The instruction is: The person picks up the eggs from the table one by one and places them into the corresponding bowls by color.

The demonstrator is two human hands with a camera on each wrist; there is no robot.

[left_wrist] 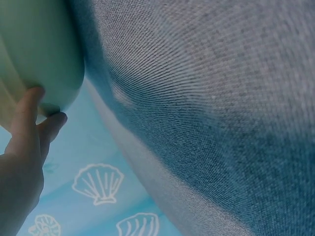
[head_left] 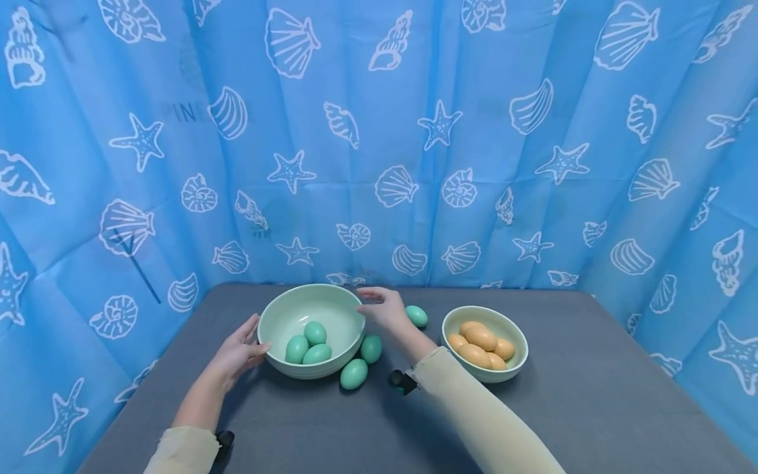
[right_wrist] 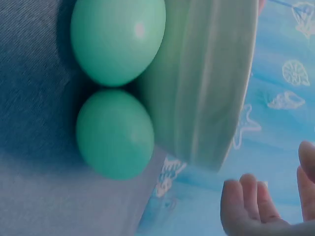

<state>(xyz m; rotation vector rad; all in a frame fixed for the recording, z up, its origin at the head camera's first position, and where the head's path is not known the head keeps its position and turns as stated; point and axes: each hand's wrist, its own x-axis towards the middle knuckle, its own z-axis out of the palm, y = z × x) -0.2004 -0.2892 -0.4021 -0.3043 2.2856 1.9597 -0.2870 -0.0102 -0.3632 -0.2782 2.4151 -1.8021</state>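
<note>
A large pale green bowl (head_left: 331, 304) stands left of the middle, with three green eggs (head_left: 315, 332) inside it. My left hand (head_left: 235, 352) touches the bowl's left side, thumb and fingers against the outer wall; the left wrist view shows fingertips (left_wrist: 34, 92) on that wall. Just off the right rim, my right hand (head_left: 385, 308) holds nothing, its fingers (right_wrist: 231, 196) loosely bent and spread from the thumb. Two green eggs, one nearer the front (head_left: 354, 374) and one behind it (head_left: 371, 349), lie against the bowl's right side.
Another green egg (head_left: 416, 316) lies behind the right forearm. To the right is a smaller pale bowl (head_left: 515, 329) holding several orange eggs (head_left: 481, 338). Everything stands on a grey cloth-covered table (head_left: 592, 395), with a blue shell-print curtain (head_left: 379, 145) around its back and sides.
</note>
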